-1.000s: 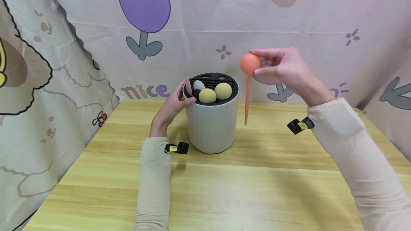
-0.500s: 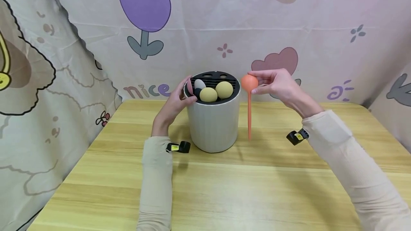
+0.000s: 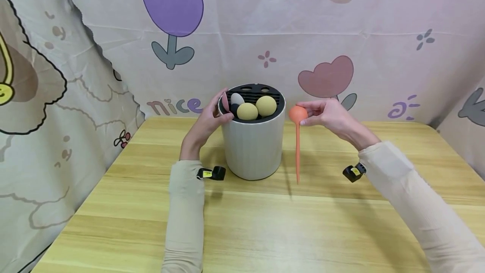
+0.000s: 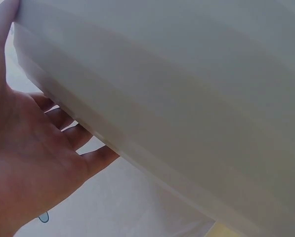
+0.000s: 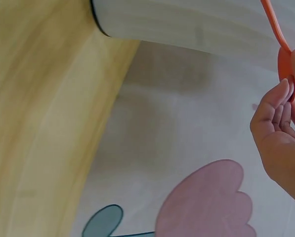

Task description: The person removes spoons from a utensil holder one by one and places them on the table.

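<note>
In the head view, a white ribbed utensil holder with a black slotted top stands upright on the table. My left hand holds it by the upper left side, thumb over the rim and fingers round the far wall. The left wrist view shows this hand against the holder's pale wall. To the right of the holder, my right hand pinches an orange spoon by its round head, the thin tapered handle pointing down. In the right wrist view the fingertips grip the spoon's rim.
Two yellow round heads, a grey one and a pink one stick up from the holder's top. The wooden table ends at a printed cloth behind and at the left.
My right hand has lowered the orange spoon beside the holder, its handle tip now closer to the table. The left hand stays on the holder.
</note>
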Available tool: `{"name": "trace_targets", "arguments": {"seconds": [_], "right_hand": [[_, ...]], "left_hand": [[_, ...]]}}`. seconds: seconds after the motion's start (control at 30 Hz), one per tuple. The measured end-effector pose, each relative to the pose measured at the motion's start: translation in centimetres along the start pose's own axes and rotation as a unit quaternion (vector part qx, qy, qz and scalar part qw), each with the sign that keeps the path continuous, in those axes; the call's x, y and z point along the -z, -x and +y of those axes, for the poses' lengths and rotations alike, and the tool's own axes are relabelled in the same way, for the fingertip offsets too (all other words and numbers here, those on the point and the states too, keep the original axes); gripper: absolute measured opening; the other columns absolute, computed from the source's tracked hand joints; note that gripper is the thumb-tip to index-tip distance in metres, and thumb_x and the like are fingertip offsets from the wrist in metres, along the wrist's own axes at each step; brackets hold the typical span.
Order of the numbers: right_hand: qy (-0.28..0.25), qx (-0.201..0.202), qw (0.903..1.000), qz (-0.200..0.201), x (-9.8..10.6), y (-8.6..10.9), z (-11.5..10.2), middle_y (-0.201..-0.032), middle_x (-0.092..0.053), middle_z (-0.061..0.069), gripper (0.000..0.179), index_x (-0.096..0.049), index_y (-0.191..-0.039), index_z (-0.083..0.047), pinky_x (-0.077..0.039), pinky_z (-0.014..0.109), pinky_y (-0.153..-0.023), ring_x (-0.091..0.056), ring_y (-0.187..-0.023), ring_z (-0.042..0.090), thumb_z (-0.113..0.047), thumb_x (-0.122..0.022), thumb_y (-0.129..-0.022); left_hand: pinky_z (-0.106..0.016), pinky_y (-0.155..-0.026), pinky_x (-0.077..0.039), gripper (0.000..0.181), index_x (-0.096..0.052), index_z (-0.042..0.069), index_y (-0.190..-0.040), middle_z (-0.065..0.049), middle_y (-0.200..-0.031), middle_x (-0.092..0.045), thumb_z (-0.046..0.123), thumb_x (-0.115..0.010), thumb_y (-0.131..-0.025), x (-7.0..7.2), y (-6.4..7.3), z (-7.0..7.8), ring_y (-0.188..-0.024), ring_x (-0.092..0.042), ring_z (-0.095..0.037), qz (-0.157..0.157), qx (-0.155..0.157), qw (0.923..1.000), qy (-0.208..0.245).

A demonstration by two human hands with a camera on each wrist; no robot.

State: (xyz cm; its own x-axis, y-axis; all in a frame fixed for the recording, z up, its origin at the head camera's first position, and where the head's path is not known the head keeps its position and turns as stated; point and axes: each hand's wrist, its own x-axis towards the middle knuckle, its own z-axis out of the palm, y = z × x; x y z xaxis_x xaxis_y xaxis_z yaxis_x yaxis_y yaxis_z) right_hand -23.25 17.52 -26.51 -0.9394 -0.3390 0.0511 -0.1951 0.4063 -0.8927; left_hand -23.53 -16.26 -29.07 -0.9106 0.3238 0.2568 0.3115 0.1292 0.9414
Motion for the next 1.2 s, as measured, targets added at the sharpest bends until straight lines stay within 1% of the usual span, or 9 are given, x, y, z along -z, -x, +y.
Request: {"name": "trace_targets", "arguments": {"seconds": [0.1,0.23,0.37,0.57,0.77,0.83,0.93,1.13,1.2], "right_hand": [[-0.002,-0.005,1.0000,-0.009,-0.2,0.1,0.6,-0.098,-0.069,0.001,0.058,-0.055,-0.134,0.002,-0.047,0.021,-0.083,-0.061,-0.090,0.009,-0.004,-0.077,-0.081],[-0.002,-0.019,0.9997,-0.017,-0.6,0.2,1.3,-0.099,-0.068,0.003,0.059,-0.055,-0.134,0.002,-0.046,0.021,-0.084,-0.060,-0.090,0.010,-0.005,-0.077,-0.080],[0.006,-0.023,0.9995,-0.022,-1.0,0.2,2.1,-0.098,-0.067,0.004,0.058,-0.055,-0.133,0.004,-0.047,0.021,-0.081,-0.060,-0.087,0.010,-0.005,-0.078,-0.080],[0.028,-0.027,0.9988,-0.030,-1.6,0.3,3.1,-0.097,-0.067,0.006,0.057,-0.056,-0.131,0.006,-0.047,0.021,-0.078,-0.058,-0.087,0.013,-0.009,-0.078,-0.081],[0.027,-0.029,0.9986,-0.036,-2.0,0.4,3.9,-0.095,-0.068,0.007,0.054,-0.057,-0.129,0.007,-0.049,0.022,-0.077,-0.058,-0.085,0.013,-0.008,-0.078,-0.081],[0.026,-0.029,0.9985,-0.039,-2.1,0.5,4.1,-0.095,-0.068,0.008,0.054,-0.057,-0.129,0.007,-0.049,0.022,-0.077,-0.059,-0.085,0.012,-0.007,-0.078,-0.081],[0.033,-0.029,0.9979,-0.048,-2.3,0.5,4.5,-0.097,-0.069,0.009,0.056,-0.056,-0.130,0.008,-0.049,0.023,-0.078,-0.060,-0.086,0.012,-0.007,-0.078,-0.081],[0.047,-0.038,0.9962,-0.062,-2.8,0.6,5.5,-0.102,-0.069,0.013,0.056,-0.055,-0.130,0.010,-0.049,0.023,-0.078,-0.060,-0.088,0.013,-0.007,-0.078,-0.081],[0.057,-0.040,0.9952,-0.068,-2.9,0.6,5.9,-0.103,-0.068,0.014,0.055,-0.056,-0.128,0.010,-0.049,0.024,-0.077,-0.059,-0.088,0.014,-0.007,-0.078,-0.081]], "left_hand": [[-0.048,-0.114,-0.017,0.109,-0.023,0.012,-0.154,-0.007,-0.158,-0.017,0.058,-0.074,-0.069,0.0,0.0,-0.1,-0.143,-0.017,-0.025,-0.002,-0.005,1.0000,0.004],[-0.047,-0.113,-0.020,0.107,-0.023,0.011,-0.154,-0.008,-0.157,-0.018,0.055,-0.073,-0.070,0.0,0.0,0.0,-0.141,-0.021,-0.024,-0.004,-0.008,0.9999,0.009],[-0.047,-0.113,-0.020,0.105,-0.023,0.012,-0.154,-0.008,-0.157,-0.018,0.053,-0.073,-0.072,-0.1,0.0,0.1,-0.142,-0.020,-0.024,-0.007,-0.007,0.9999,0.008],[-0.047,-0.113,-0.020,0.096,-0.023,0.013,-0.154,-0.007,-0.158,-0.016,0.042,-0.069,-0.075,-0.2,0.0,0.2,-0.143,-0.019,-0.024,-0.007,-0.008,0.9999,0.010],[-0.048,-0.113,-0.019,0.103,-0.023,0.013,-0.154,-0.007,-0.158,-0.015,0.052,-0.072,-0.072,-0.1,0.0,0.1,-0.143,-0.017,-0.026,-0.006,-0.005,1.0000,0.006],[-0.048,-0.113,-0.019,0.103,-0.022,0.013,-0.155,-0.007,-0.159,-0.015,0.051,-0.071,-0.073,-0.1,0.0,0.1,-0.144,-0.016,-0.026,-0.005,-0.004,1.0000,0.004],[-0.048,-0.113,-0.019,0.098,-0.022,0.012,-0.155,-0.007,-0.159,-0.015,0.045,-0.069,-0.075,-0.1,0.1,0.2,-0.144,-0.016,-0.026,-0.005,-0.002,1.0000,0.005],[-0.048,-0.114,-0.017,0.102,-0.023,0.015,-0.155,-0.006,-0.159,-0.014,0.053,-0.071,-0.072,0.0,0.1,0.2,-0.145,-0.012,-0.026,-0.002,0.001,1.0000,-0.001],[-0.048,-0.114,-0.016,0.100,-0.023,0.015,-0.155,-0.006,-0.159,-0.014,0.050,-0.070,-0.074,0.0,0.1,0.2,-0.145,-0.012,-0.026,-0.002,0.001,1.0000,-0.002]]}}
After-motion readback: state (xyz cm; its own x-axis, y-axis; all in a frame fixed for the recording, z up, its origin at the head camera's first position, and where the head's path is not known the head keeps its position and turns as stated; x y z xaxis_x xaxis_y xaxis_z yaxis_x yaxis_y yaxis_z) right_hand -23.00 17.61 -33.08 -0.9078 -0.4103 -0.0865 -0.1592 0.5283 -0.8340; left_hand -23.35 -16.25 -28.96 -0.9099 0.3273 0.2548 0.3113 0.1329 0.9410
